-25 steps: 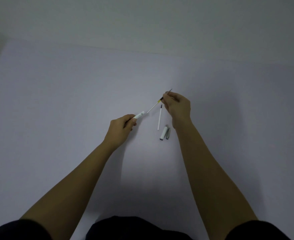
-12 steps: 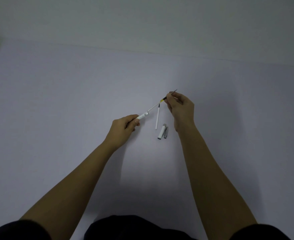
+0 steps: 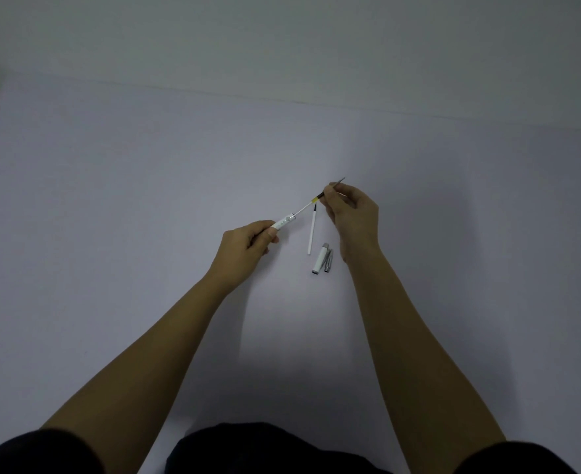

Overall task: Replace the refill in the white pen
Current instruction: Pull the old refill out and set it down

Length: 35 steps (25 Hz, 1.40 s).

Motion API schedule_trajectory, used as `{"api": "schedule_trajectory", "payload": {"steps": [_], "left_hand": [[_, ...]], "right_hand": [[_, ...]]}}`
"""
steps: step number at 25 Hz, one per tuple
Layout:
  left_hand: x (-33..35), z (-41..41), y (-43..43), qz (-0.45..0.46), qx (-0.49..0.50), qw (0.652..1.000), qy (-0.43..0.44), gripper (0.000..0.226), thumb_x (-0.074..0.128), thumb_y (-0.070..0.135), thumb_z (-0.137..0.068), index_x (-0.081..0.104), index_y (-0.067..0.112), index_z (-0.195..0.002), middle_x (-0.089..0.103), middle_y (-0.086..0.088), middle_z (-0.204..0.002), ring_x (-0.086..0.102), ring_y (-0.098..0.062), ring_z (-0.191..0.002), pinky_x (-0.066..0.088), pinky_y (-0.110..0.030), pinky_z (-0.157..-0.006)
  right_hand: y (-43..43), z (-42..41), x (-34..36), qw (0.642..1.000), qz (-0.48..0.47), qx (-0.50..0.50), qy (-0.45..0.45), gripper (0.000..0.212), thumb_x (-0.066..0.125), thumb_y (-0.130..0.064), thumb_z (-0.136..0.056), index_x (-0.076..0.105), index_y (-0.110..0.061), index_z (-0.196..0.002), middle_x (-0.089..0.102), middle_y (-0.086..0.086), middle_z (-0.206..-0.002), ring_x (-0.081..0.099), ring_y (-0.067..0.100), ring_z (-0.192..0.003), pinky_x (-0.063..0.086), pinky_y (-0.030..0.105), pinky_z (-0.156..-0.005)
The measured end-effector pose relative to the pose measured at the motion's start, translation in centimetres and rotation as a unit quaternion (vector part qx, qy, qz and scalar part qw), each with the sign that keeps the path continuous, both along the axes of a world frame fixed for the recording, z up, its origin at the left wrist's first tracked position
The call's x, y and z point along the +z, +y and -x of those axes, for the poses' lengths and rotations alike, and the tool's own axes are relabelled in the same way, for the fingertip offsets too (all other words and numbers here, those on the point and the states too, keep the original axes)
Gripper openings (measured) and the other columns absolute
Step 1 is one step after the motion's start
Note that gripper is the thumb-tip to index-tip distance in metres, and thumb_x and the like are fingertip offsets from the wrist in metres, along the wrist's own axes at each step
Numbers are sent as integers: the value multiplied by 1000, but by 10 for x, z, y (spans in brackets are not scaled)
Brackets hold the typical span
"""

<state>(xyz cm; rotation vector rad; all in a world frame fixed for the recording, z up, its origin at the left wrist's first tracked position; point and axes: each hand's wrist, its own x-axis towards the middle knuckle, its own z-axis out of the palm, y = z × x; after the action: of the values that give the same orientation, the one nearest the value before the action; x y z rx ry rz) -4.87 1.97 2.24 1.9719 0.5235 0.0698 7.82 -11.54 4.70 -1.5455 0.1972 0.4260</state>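
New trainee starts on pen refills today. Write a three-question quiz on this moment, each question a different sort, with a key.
1. True or false: the left hand holds the white pen barrel.
2. Which item lies on the table untouched? A) the spare refill B) the pen barrel C) a notebook
3. Fill in: the right hand pinches the tip end of the refill that sticks out of the ____.

Key: 1 true. 2 A; it lies beside the white cap and a small grey part. 3 barrel.
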Motion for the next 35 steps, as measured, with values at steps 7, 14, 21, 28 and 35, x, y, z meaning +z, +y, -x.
{"api": "schedule_trajectory", "payload": {"steps": [7, 14, 21, 28, 35], "left_hand": [[3, 1, 2, -20, -3, 1000, -1, 23, 48, 22, -95, 65, 14, -106, 66, 3, -83, 56, 9, -59, 41, 0, -58], [12, -1, 2, -15, -7, 1000, -13, 22, 48, 23, -94, 67, 15, -102, 65, 7, -76, 56, 8, -59, 41, -1, -59], [15, 0, 5, 8, 25, 1000, -16, 22, 49, 27, -94, 68, 18, -96, 69, -14, -82, 56, -1, -61, 44, -12, -62], [19, -2, 3, 11, 30, 999, -17, 23, 48, 24, -94, 68, 15, -98, 64, 2, -71, 56, 4, -59, 41, -3, -57], [12, 3, 6, 16, 27, 999, -5, 21, 49, 26, -94, 68, 19, -98, 70, -13, -86, 56, -1, -62, 42, -7, -59]], "right_hand": [[-1, 10, 6, 998, -46, 22, 40, 5, 65, -12, -84, 66, -10, -89, 69, 2, -78, 68, 8, -75, 52, 21, -77], [1, 23, 4, 991, 48, 122, 33, 6, 65, -28, -82, 70, -25, -81, 65, -9, -77, 63, 5, -81, 48, 24, -82], [-28, 19, -16, 981, 167, 98, -1, 22, 59, -20, -87, 64, -14, -108, 61, -6, -88, 56, -5, -70, 42, 6, -62], [-55, 40, -50, 910, 375, 176, -32, 23, 67, -13, -79, 62, -3, -99, 68, 13, -95, 60, 23, -86, 41, 24, -74], [-50, 25, -36, 979, 190, 46, 52, 17, 66, -15, -80, 67, -15, -97, 69, 4, -88, 61, 17, -83, 47, 28, -80]]}}
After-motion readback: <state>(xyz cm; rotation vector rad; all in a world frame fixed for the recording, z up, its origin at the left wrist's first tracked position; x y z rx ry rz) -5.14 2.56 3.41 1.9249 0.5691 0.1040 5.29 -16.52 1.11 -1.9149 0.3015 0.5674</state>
